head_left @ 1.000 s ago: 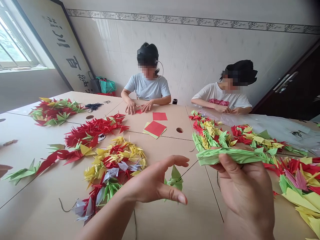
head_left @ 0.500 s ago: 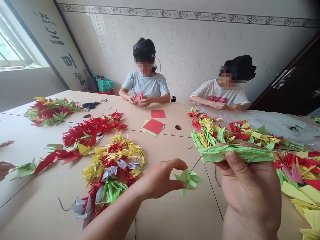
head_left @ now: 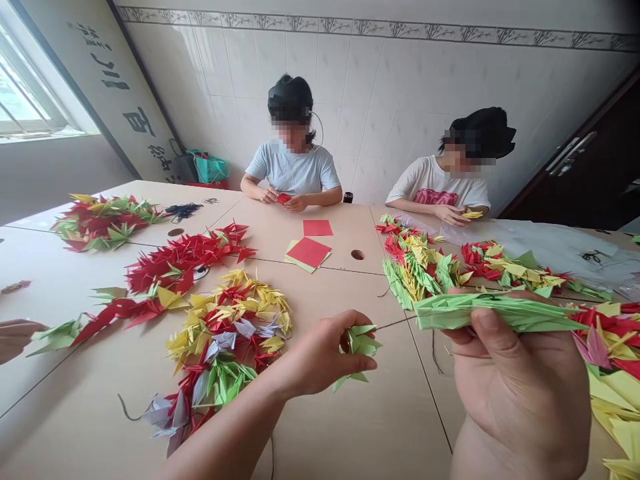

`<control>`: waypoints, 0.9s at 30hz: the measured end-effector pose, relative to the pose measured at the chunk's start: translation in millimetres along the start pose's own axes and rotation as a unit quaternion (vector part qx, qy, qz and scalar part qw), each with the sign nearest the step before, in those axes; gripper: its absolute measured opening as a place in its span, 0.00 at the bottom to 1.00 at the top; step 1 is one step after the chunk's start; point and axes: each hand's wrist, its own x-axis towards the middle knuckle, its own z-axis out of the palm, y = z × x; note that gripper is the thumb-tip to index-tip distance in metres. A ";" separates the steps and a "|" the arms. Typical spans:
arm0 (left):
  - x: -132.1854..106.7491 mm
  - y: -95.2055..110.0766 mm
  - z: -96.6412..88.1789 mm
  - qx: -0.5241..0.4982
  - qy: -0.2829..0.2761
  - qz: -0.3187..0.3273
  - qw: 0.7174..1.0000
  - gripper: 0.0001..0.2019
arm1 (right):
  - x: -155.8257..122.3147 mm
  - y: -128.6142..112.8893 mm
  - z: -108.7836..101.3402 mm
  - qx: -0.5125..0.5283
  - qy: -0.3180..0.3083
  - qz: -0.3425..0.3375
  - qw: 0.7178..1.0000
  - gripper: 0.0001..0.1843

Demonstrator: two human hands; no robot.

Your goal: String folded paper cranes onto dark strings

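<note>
Curled around a light green paper crane (head_left: 363, 343) is my left hand (head_left: 313, 360), its thumb and fingers closed about the folded paper. A dark string (head_left: 393, 325) runs from that crane, nearly straight, to the stack of green paper cranes (head_left: 520, 312) in my right hand (head_left: 525, 393). My right thumb presses the stack flat from the front; the fingers behind it are mostly hidden. Both hands are raised over the table. Left of my left hand lies a garland of yellow, red, lilac and green cranes (head_left: 233, 313).
Red cranes (head_left: 170, 260) and a mixed heap (head_left: 105, 220) lie left. Red paper squares (head_left: 309, 252) rest mid-table. More garlands (head_left: 420, 253) and a plastic sheet (head_left: 555, 243) are right. Two people sit opposite, folding paper. Another person's hand (head_left: 17, 339) shows at the left edge.
My right hand has moved right with the green stack, and the string is longer between my hands. My left hand has closed further around its crane. The person at right now shows a yellow piece.
</note>
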 end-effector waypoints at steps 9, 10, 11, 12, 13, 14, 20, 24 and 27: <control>-3.7 2.3 4.3 -0.045 0.082 0.054 0.994 0.20 | -6.8 12.4 -1.5 -0.147 -0.045 0.007 0.988 0.12; -4.4 1.5 4.5 -0.047 0.085 0.063 0.993 0.22 | -7.8 13.8 -0.6 -0.171 -0.045 0.011 0.984 0.12; -5.1 0.6 4.6 -0.051 0.089 0.073 0.992 0.23 | -8.6 14.6 0.4 -0.189 -0.042 0.019 0.981 0.12; -5.6 -0.4 4.5 -0.058 0.091 0.082 0.991 0.25 | -9.2 14.8 1.1 -0.199 -0.040 0.022 0.979 0.12; -6.0 -1.2 4.2 -0.067 0.091 0.090 0.990 0.25 | -9.3 14.5 1.4 -0.201 -0.035 0.015 0.979 0.12; -6.2 -1.8 3.7 -0.075 0.089 0.096 0.989 0.24 | -9.2 13.9 1.2 -0.197 -0.029 0.001 0.980 0.12; -5.2 -1.9 -0.6 -0.068 0.079 0.078 0.992 0.21 | -7.8 7.2 -6.3 -0.141 0.034 -0.072 0.987 0.14; -4.1 -4.4 -2.4 -0.083 0.091 0.058 0.991 0.21 | -10.6 2.7 -6.6 -0.143 0.050 -0.078 0.985 0.13; -4.8 -4.0 -4.6 -0.145 0.089 0.048 0.984 0.23 | -11.6 1.1 -8.3 -0.143 0.064 -0.073 0.985 0.13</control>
